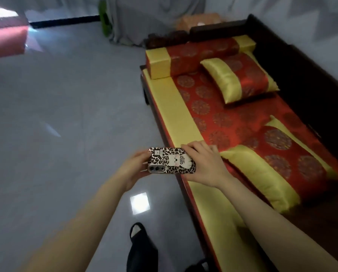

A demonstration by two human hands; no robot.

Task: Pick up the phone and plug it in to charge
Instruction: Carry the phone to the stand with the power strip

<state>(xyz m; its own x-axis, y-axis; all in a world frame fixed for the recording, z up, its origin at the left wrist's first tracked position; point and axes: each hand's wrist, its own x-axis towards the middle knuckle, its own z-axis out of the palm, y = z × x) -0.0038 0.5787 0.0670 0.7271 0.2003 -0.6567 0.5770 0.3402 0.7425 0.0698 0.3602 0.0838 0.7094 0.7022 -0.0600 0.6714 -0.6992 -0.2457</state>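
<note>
The phone has a leopard-print case with a white cat figure, and its back with the camera strip faces up. It is held sideways in the air, just off the front edge of the sofa. My left hand grips its left end. My right hand grips its right end, fingers over the top edge. No charger or cable is in view.
A dark wooden sofa with a red and yellow seat cushion runs along the right. It carries a bolster and two pillows. Glossy grey floor spreads to the left. Black slippers show below.
</note>
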